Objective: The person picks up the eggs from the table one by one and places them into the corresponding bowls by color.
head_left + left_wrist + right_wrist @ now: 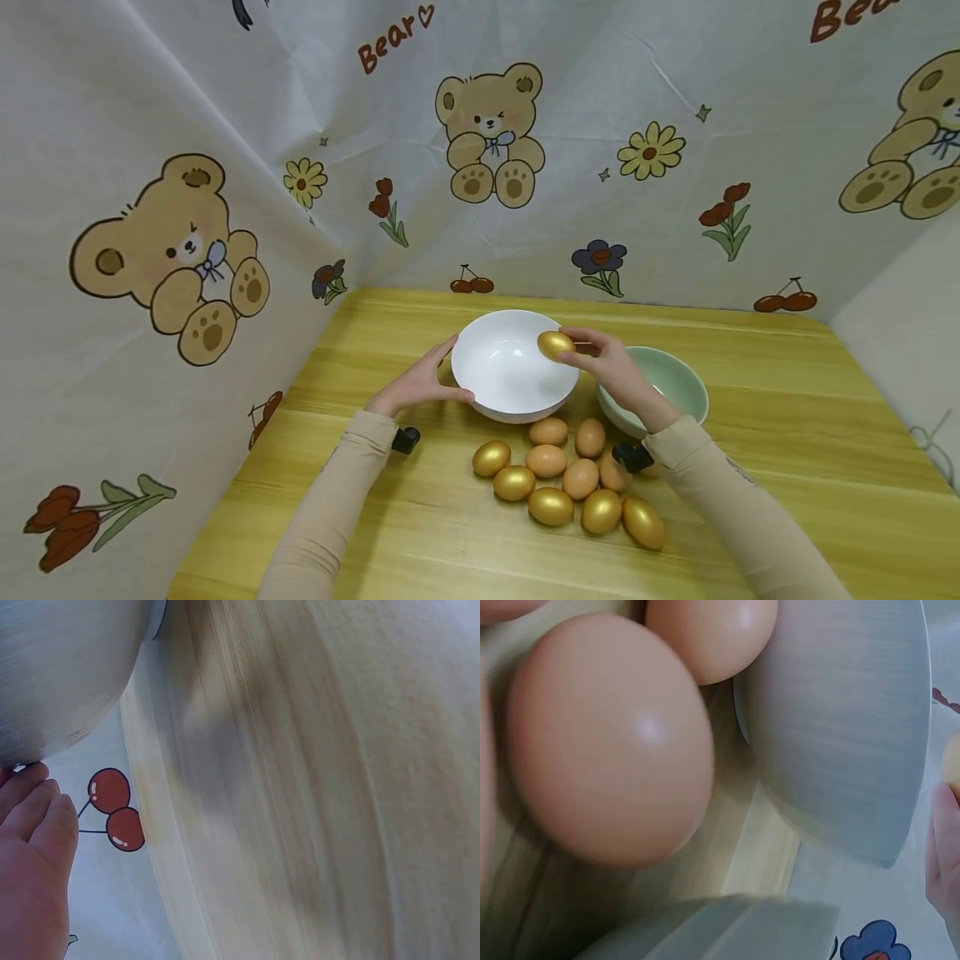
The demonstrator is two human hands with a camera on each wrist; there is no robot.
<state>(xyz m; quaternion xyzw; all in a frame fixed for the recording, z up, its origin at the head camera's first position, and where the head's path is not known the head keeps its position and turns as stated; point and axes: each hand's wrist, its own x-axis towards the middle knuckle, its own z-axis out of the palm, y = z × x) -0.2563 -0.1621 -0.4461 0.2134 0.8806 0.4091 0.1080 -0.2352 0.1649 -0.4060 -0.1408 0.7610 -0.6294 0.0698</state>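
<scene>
My right hand (pixel 611 367) pinches a golden egg (pixel 552 344) over the right side of a white bowl (pixel 510 408). Only part of the right hand (pixel 946 840) shows at the right wrist view's edge. With thumb and fingers spread and fairly straight, my left hand (pixel 420 385) touches the bowl's left side. The left wrist view shows those fingers (pixel 49 817) against the bowl's outer wall (pixel 67 675). In front of the bowl lie several golden eggs (pixel 551 507) and several brown eggs (pixel 546 461). The white bowl's visible inside holds nothing.
A light green bowl (pixel 682 383) stands right of the white one, partly hidden by the right forearm. The wooden table (pixel 810 467) meets a bear-printed cloth (pixel 570 233) at the back and left. Brown eggs (pixel 611 742) lie close to both bowls.
</scene>
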